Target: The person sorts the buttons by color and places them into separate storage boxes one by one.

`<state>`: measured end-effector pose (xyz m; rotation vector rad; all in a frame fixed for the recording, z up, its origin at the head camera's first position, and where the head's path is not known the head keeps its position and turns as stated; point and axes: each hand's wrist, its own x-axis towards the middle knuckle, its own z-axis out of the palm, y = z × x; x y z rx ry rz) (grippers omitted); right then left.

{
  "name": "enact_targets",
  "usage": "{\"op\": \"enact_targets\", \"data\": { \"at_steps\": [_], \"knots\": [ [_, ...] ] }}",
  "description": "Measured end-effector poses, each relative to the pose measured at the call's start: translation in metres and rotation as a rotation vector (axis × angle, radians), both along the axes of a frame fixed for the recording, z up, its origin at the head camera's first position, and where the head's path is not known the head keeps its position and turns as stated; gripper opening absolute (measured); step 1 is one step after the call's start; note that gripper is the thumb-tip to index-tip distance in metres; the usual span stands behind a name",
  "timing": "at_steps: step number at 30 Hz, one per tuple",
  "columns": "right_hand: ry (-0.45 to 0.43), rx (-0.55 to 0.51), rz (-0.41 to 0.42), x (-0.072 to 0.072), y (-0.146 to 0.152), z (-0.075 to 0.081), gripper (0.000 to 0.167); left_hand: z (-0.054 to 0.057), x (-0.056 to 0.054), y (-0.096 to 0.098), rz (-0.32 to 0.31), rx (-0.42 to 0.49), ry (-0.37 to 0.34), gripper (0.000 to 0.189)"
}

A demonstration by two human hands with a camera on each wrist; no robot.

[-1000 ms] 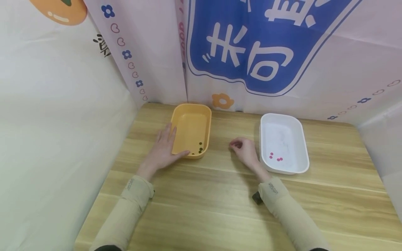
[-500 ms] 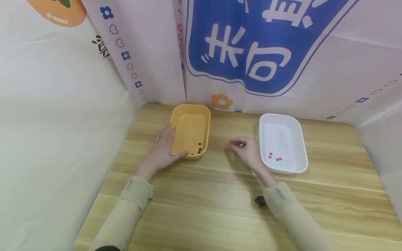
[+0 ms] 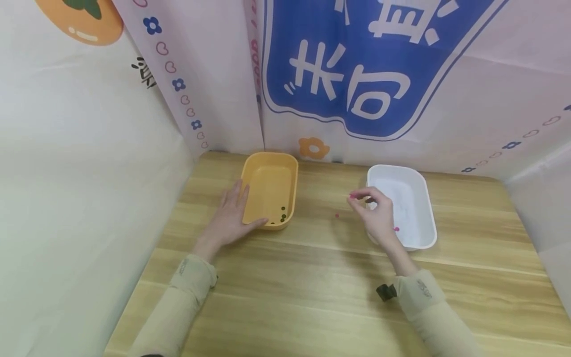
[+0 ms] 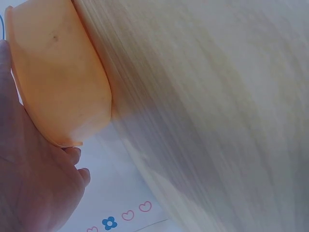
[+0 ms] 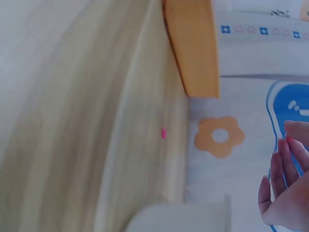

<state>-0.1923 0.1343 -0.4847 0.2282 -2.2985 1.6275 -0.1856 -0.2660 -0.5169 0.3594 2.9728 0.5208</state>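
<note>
My left hand [image 3: 229, 215] rests on the near left corner of a yellow tray [image 3: 294, 191], fingers spread along the left rim and thumb over the front rim. Several small dark green round pieces [image 3: 283, 216] lie in that tray's near right corner. Between thumb and forefinger, my right hand [image 3: 379, 213] pinches a small pink round piece [image 3: 352, 197], raised above the table. Another pink round piece [image 5: 163, 133] lies on the wood between the two trays. The right hand overlaps the left side of a white tray [image 3: 430, 213], where pink pieces [image 3: 396, 229] show beside the wrist; others are hidden.
Both trays stand on a wooden table [image 3: 276, 287], towards its back edge. A printed cloth [image 3: 330, 136] with a blue sign hangs right behind them. Pale cloth [image 3: 89, 198] walls off the left side, with another at the right.
My right hand has risen and moved right from the table towards the white tray, carrying a pink piece. A pink piece now shows on the table there. The left hand stays on the yellow tray.
</note>
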Motion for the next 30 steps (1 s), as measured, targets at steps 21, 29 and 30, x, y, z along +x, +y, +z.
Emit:
{"op": "enact_targets", "data": {
  "at_steps": [21, 29, 30],
  "knots": [
    [0.044, 0.000, -0.252, 0.006, 0.062, 0.001, 0.012, -0.001, 0.000, 0.000, 0.003, -0.001, -0.005, 0.126],
    [0.005, 0.006, -0.315, 0.009, 0.077, -0.001, 0.015, -0.002, 0.001, 0.000, 0.008, -0.001, 0.002, 0.126],
    [0.005, 0.001, -0.320, 0.009, 0.079, -0.002, 0.015, -0.002, 0.001, 0.000, 0.008, 0.000, 0.002, 0.126]
  ]
}}
